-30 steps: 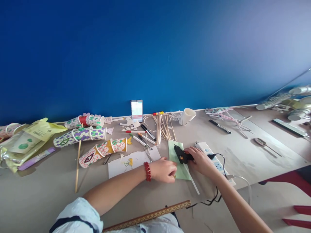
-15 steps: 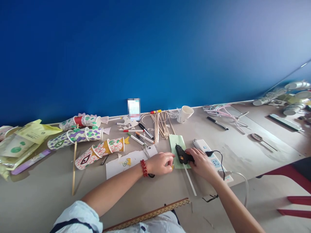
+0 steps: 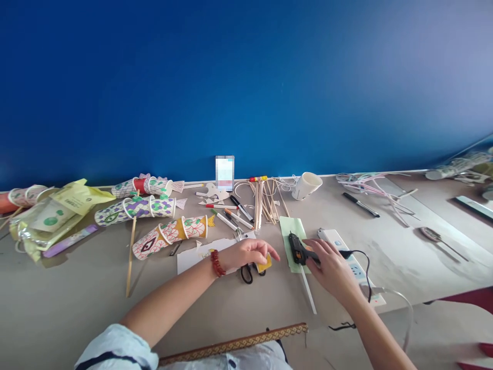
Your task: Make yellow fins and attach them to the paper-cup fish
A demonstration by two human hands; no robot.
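Note:
My left hand [image 3: 246,253], with a red bead bracelet at the wrist, is curled over a small yellow paper piece [image 3: 265,264] and pinches it just above the black scissor handles [image 3: 248,272]. My right hand [image 3: 327,264] rests on the black glue gun [image 3: 300,251], fingers laid over its grip, the gun lying on a light green paper sheet [image 3: 291,232]. A white glue stick [image 3: 308,290] pokes out behind the gun. The gun's black cord [image 3: 364,267] runs to the white power strip [image 3: 346,257].
Three decorated paper-cup fish [image 3: 169,234] on sticks lie to the left, beside yellow-green packets [image 3: 57,210]. Markers [image 3: 231,218], wooden sticks [image 3: 264,203], a tipped white cup [image 3: 306,185] and paper strips [image 3: 365,182] lie along the blue wall. A white drawing sheet [image 3: 192,259] sits under my left forearm.
My left hand has pulled back left off the green sheet, bringing the yellow piece over the scissors. My right hand stays on the glue gun. The view shifted slightly.

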